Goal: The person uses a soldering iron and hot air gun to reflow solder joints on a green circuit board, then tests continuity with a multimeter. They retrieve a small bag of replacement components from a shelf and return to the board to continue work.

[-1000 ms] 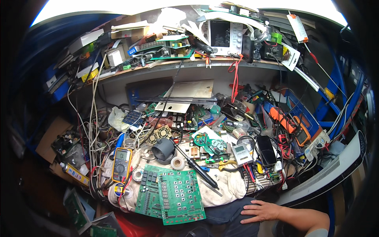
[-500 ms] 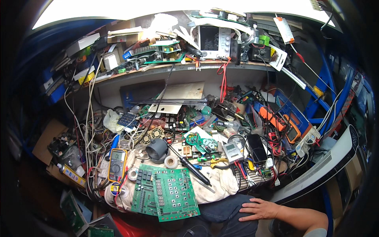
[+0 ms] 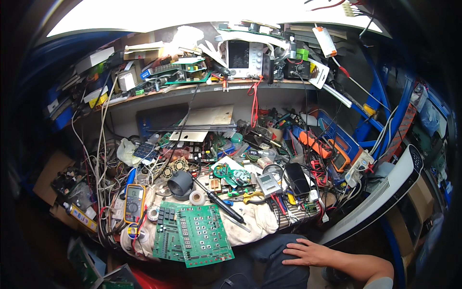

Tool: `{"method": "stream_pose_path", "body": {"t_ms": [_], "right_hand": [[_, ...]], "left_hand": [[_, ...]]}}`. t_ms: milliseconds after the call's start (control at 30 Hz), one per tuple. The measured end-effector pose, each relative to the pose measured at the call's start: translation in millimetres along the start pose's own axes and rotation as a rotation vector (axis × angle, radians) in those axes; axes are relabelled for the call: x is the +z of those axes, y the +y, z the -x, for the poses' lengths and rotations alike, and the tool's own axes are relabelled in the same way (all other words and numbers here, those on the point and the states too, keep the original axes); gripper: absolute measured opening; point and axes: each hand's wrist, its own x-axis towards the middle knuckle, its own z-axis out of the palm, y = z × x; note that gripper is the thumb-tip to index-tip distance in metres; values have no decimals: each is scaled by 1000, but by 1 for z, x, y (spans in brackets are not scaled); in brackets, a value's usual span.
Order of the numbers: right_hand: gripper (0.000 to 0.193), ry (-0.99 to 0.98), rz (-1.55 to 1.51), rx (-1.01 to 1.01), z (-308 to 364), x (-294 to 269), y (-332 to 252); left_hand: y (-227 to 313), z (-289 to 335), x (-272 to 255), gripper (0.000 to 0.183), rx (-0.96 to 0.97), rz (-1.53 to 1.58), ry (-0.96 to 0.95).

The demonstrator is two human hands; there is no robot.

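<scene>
My right hand [image 3: 305, 252] lies flat on the knee of my dark trousers [image 3: 276, 255], fingers spread and holding nothing. My left hand is out of sight. Nearest me on the bench are two overlapping green circuit boards [image 3: 206, 236]. The top one carries a column of digit displays and several small push buttons, and its front edge juts past the cloth. Just behind them are a roll of white tape [image 3: 197, 197], a grey plastic pipe fitting [image 3: 180, 183] and a black pen-shaped tool [image 3: 221, 204]. A yellow multimeter [image 3: 134, 203] leans to their left.
A beige cloth [image 3: 252, 224] covers the bench front. Yellow-handled pliers [image 3: 253, 196], a grey handheld tester [image 3: 269, 185] and a black phone [image 3: 297, 178] lie at right. Heaped parts and cables crowd behind. An oscilloscope [image 3: 243, 59] stands on the shelf; a long white panel [image 3: 375, 202] leans at right.
The whole view has shifted, so the bench things sit further left in the picture. My right hand stays on my knee, and the boards keep their place on the bench.
</scene>
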Motion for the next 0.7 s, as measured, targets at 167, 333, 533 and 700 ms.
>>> {"method": "stream_pose_path", "body": {"t_ms": [167,333,533,700], "right_hand": [[56,8,117,31,-6,8,-7],[54,27,163,145,-8,14,-18],[53,62,90,381,-4,15,-51],[69,339,-424,748,1,21,-101]], "left_hand": [[3,4,5,101,-76,53,-34],[5,7,3,88,-125,-29,-59],[14,-13,-38,73,-267,-90,-182],[39,-9,-79,76,-388,216,-142]]}}
